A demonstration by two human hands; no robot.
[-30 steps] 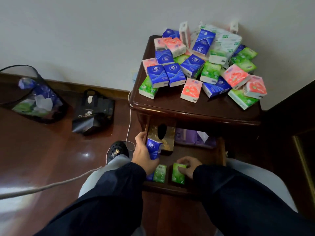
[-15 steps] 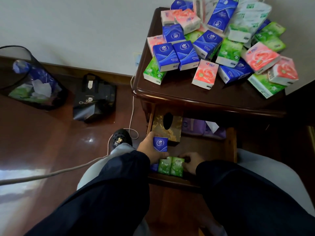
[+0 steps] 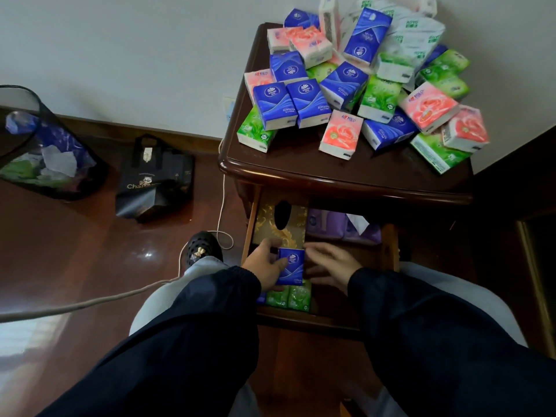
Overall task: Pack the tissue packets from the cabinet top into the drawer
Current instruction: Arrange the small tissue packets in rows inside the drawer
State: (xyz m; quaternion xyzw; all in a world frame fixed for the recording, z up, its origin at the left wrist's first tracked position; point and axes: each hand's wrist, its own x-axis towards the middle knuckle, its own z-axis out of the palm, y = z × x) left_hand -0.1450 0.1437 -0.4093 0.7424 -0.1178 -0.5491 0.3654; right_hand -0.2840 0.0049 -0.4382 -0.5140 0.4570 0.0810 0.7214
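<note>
Left hand (image 3: 264, 266) gripped a blue tissue packet (image 3: 291, 266) upright over the open drawer (image 3: 390, 245), lower centre of frame. Right hand (image 3: 329, 264) was just right of it, fingers spread and blurred, holding nothing. Two green packets (image 3: 289, 297) stood side by side at the drawer's front, below the blue one. A gold tissue box (image 3: 281, 222) sat at the drawer's back left. Pile of blue, green and pink packets (image 3: 358, 85) covered the cabinet top (image 3: 301, 170), upper right. Mesh bin (image 3: 45, 145) and black bag (image 3: 155, 176) stood on the floor, left.

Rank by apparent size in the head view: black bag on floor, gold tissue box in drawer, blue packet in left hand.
1. Black bag
2. Gold tissue box, partly hidden
3. Blue packet in the left hand
</note>
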